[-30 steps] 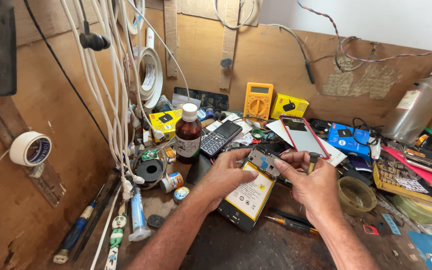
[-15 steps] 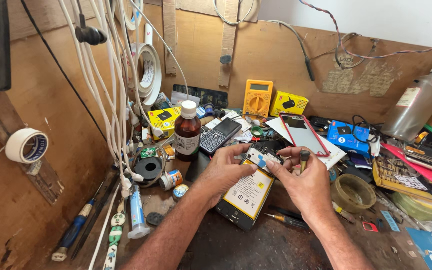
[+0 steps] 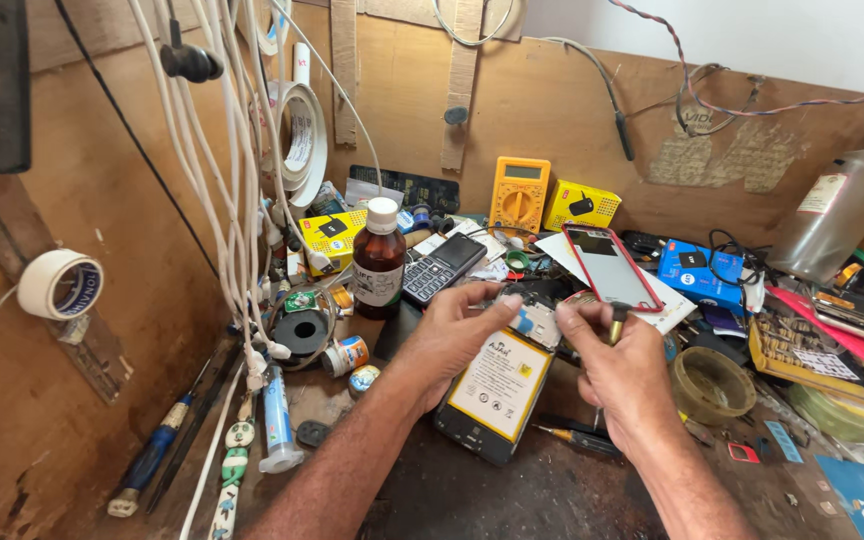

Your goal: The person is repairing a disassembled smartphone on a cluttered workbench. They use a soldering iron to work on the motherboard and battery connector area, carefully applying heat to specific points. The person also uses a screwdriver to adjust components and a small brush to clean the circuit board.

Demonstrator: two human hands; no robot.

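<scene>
An opened phone [image 3: 487, 400] lies back-up on the dark bench, its yellow and white battery showing. My left hand [image 3: 452, 335] rests on the phone's upper left edge, thumb and forefinger on the top part by the small circuit area [image 3: 535, 322]. My right hand [image 3: 620, 365] sits at the phone's upper right and pinches a small screwdriver [image 3: 615, 322] with a yellow-tipped handle, held upright beside that circuit area. A second screwdriver [image 3: 577, 438] lies on the bench just right of the phone, under my right wrist.
A brown bottle with a white cap [image 3: 379, 260], a keypad phone [image 3: 442, 267], a red-edged phone [image 3: 610, 266], a yellow multimeter [image 3: 519, 194], a tape roll [image 3: 712, 383] and boxes crowd the bench. White cables [image 3: 237, 180] hang at left. A plastic bottle [image 3: 840, 213] leans at right.
Both hands have shifted slightly up toward the phone's top end. My right hand now holds the small screwdriver upright by the circuit area.
</scene>
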